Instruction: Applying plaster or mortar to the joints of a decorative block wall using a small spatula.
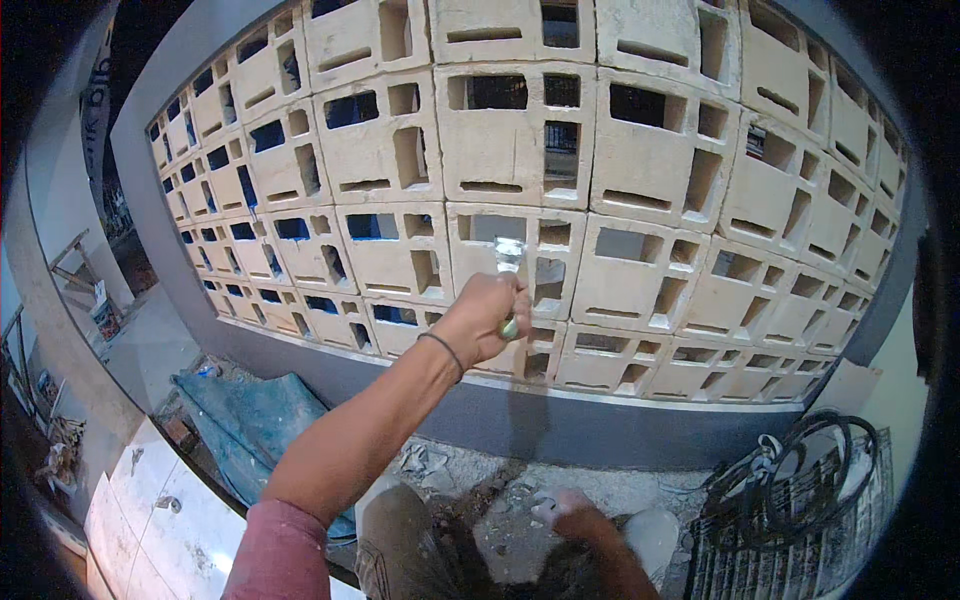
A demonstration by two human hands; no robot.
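Observation:
My left hand (492,312) is closed round a putty knife (508,250), its shiny, pale-smeared blade pointing up and the green end of its handle showing below my fist. The blade is in front of a cream wall of pierced breeze blocks (518,150), beside a rectangular opening; whether it touches the block I cannot tell. Low down, near my knee, my right hand (578,517) has whitish, curled fingers. Something pale shows at its fingertips, too blurred to name.
A grey ledge (600,435) runs beneath the blocks. A green tarp (250,420) lies at the left beside white tiles (165,520). Coiled black hose (800,490) rests on a metal grating (740,565) at the right. Rubble (500,510) covers the ground between my legs.

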